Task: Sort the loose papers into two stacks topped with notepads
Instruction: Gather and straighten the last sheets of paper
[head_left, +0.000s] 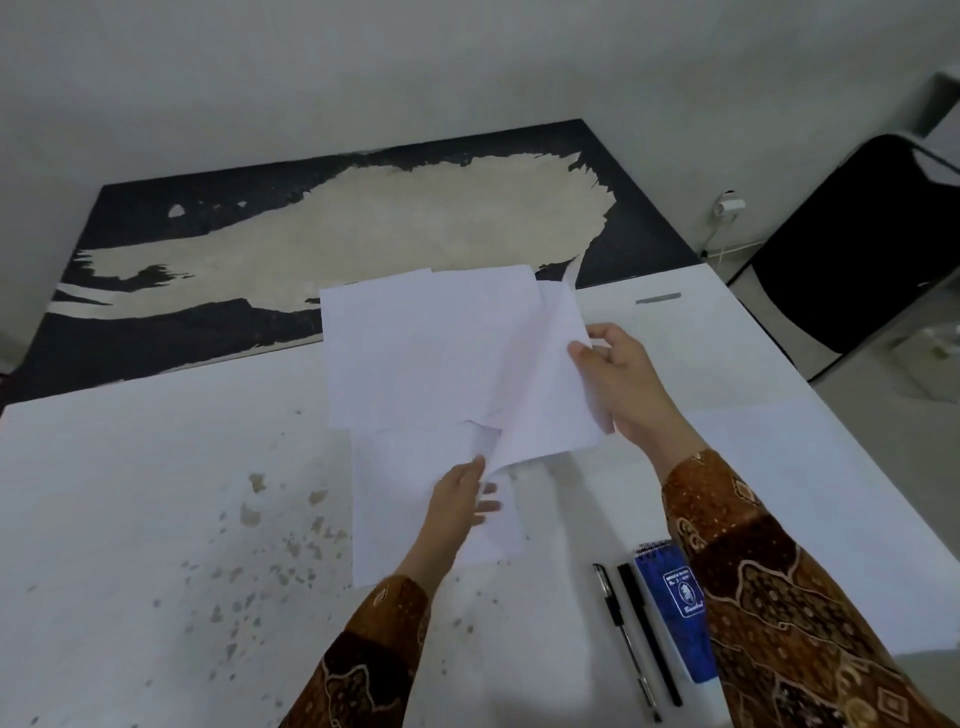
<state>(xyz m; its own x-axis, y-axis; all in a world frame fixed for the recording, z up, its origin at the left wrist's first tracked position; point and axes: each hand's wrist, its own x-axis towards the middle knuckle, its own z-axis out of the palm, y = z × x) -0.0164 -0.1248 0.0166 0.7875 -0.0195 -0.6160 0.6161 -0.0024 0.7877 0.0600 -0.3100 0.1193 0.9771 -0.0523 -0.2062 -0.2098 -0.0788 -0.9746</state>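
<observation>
Loose white papers (431, 353) lie overlapping in the middle of the white table (156, 493). My right hand (621, 379) grips the right edge of a top sheet (545, 395) that is lifted and curled. My left hand (460, 499) rests on a lower sheet (395, 483) near me, fingers spread, its fingertips touching the lifted sheet's near corner. A blue spiral notepad (672, 597) lies at the near right, partly hidden under my right sleeve.
Two black pens (636, 639) lie side by side just left of the notepad. A worn black-and-cream board (363, 228) lies beyond the table's far edge. A black chair (852, 244) stands at the right. The table surface is stained at the near left.
</observation>
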